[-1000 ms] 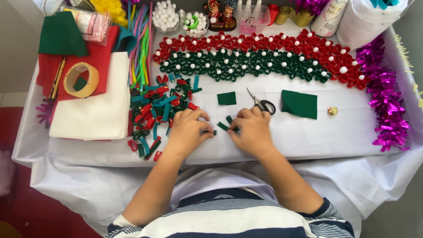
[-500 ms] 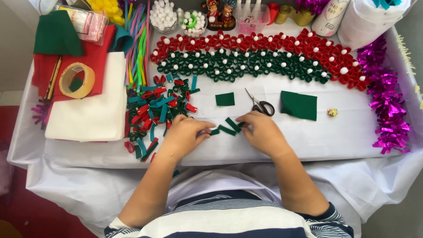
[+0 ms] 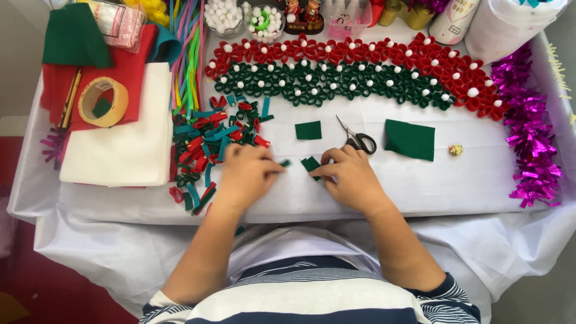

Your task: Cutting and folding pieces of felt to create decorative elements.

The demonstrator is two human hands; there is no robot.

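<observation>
While my left hand (image 3: pixel 249 174) and right hand (image 3: pixel 351 177) each pinch a green felt strip (image 3: pixel 311 163) just below the scissors (image 3: pixel 358 139), white pompoms fill the cup (image 3: pixel 223 15) far above; felt loops (image 3: pixel 210 141) crowd left.

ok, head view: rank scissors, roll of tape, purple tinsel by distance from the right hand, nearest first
1. scissors: just beyond the right hand, nearly touching its fingertips.
2. purple tinsel: along the table's right edge.
3. roll of tape: far left, on the red felt, past the left hand.
</observation>
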